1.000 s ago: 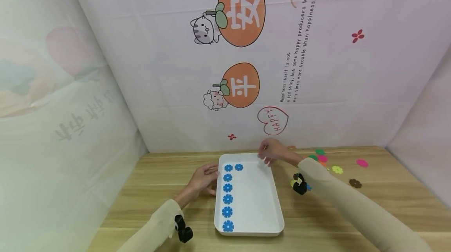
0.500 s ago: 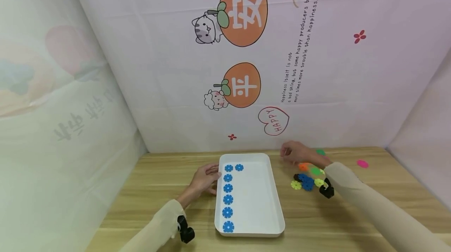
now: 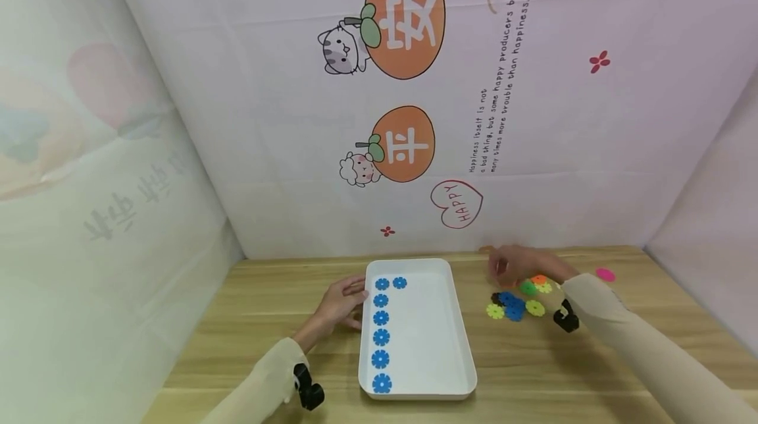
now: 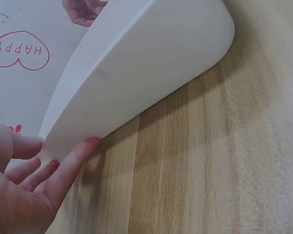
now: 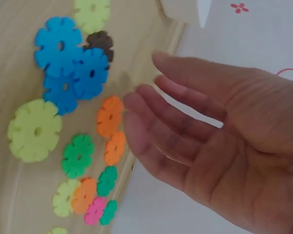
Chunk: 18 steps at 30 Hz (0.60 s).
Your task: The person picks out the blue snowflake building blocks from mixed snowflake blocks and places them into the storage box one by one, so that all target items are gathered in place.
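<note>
The white tray lies on the wooden table, with several blue notched flower-shaped plastic discs. They form a column along its left side, and one more sits beside the top disc. My left hand rests against the tray's left side. In the left wrist view, fingertips touch the tray's outer wall. To the right of the tray, my right hand hovers by the loose discs. Its fingers are loosely curled and hold nothing in the right wrist view. Nearest to them are orange discs.
Overlapping blue discs lie with a dark brown one and yellow ones. Green discs and a pink disc lie farther off. A printed white cloth stands behind the table.
My right hand has moved from the tray's top right corner rightward to the loose discs, uncovering several of them. The left hand and the discs in the tray have stayed put.
</note>
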Each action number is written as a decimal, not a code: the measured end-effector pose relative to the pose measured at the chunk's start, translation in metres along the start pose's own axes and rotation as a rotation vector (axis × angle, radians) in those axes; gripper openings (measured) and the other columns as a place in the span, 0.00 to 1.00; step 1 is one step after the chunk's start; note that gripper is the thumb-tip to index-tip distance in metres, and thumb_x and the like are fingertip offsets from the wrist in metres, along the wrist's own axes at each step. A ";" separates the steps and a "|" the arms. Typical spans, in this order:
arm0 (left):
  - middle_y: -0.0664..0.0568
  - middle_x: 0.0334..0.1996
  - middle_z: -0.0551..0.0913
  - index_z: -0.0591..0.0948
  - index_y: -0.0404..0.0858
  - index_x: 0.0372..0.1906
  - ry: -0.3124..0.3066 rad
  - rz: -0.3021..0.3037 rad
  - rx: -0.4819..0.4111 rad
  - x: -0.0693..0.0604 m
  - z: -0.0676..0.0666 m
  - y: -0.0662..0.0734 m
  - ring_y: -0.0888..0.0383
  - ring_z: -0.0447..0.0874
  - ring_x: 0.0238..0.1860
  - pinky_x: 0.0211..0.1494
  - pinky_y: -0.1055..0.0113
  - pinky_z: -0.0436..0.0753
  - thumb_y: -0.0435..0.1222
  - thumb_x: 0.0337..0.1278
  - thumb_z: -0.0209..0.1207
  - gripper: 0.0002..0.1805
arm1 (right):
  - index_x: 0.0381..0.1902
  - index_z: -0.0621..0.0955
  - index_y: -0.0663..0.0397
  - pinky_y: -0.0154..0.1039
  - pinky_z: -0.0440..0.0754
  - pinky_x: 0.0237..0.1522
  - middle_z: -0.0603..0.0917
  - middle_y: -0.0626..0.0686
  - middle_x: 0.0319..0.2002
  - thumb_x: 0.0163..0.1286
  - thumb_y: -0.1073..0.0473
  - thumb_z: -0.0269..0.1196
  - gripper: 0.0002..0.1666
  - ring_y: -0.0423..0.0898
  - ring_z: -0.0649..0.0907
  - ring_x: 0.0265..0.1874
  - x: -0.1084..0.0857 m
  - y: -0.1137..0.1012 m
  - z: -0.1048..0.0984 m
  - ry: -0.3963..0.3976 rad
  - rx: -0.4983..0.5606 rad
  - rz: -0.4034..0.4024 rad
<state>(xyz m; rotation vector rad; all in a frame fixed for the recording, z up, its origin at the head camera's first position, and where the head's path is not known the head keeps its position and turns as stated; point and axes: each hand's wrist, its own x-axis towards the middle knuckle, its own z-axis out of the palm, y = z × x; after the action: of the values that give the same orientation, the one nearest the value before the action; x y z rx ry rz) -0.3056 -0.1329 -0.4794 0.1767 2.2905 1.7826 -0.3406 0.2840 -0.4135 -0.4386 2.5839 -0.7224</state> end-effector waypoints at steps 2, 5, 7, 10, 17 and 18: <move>0.33 0.71 0.75 0.71 0.34 0.76 0.003 -0.002 -0.001 0.000 0.000 0.000 0.42 0.89 0.52 0.33 0.54 0.94 0.34 0.77 0.57 0.27 | 0.42 0.82 0.59 0.44 0.87 0.36 0.81 0.53 0.41 0.65 0.71 0.68 0.09 0.48 0.79 0.34 -0.003 0.000 0.004 -0.029 -0.003 0.014; 0.33 0.71 0.75 0.71 0.35 0.76 0.002 -0.004 -0.003 0.000 0.000 0.001 0.42 0.89 0.53 0.32 0.54 0.94 0.34 0.77 0.58 0.27 | 0.42 0.82 0.58 0.44 0.88 0.36 0.80 0.53 0.40 0.64 0.69 0.71 0.11 0.47 0.79 0.33 -0.008 0.000 0.010 -0.056 -0.010 0.031; 0.33 0.70 0.76 0.71 0.35 0.76 0.003 -0.003 -0.001 0.001 0.001 0.001 0.41 0.88 0.54 0.32 0.55 0.94 0.34 0.77 0.58 0.27 | 0.42 0.81 0.57 0.44 0.89 0.37 0.80 0.53 0.40 0.63 0.69 0.74 0.13 0.47 0.79 0.33 -0.012 -0.002 0.012 -0.071 -0.023 0.043; 0.33 0.70 0.76 0.71 0.35 0.76 0.001 0.003 0.010 0.001 0.002 0.001 0.42 0.88 0.54 0.31 0.55 0.93 0.35 0.77 0.58 0.27 | 0.43 0.79 0.56 0.44 0.89 0.38 0.79 0.54 0.40 0.61 0.68 0.76 0.17 0.47 0.79 0.35 -0.015 -0.002 0.013 -0.070 -0.068 0.044; 0.32 0.69 0.76 0.71 0.34 0.76 0.013 0.010 0.018 -0.001 0.002 0.001 0.41 0.88 0.54 0.29 0.55 0.93 0.34 0.77 0.58 0.27 | 0.38 0.78 0.55 0.39 0.86 0.32 0.78 0.53 0.36 0.59 0.70 0.76 0.17 0.47 0.78 0.32 -0.013 0.003 0.021 -0.031 -0.100 0.020; 0.32 0.69 0.76 0.71 0.34 0.76 0.014 0.010 0.017 -0.001 0.002 0.000 0.41 0.88 0.54 0.29 0.55 0.93 0.35 0.77 0.58 0.27 | 0.37 0.78 0.56 0.39 0.86 0.32 0.78 0.53 0.35 0.60 0.71 0.76 0.17 0.47 0.78 0.32 -0.012 0.004 0.022 -0.025 -0.091 0.018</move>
<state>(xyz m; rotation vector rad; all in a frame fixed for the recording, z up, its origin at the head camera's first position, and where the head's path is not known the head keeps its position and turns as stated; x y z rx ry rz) -0.3040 -0.1312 -0.4796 0.1799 2.3188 1.7759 -0.3208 0.2831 -0.4292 -0.4484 2.6014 -0.5910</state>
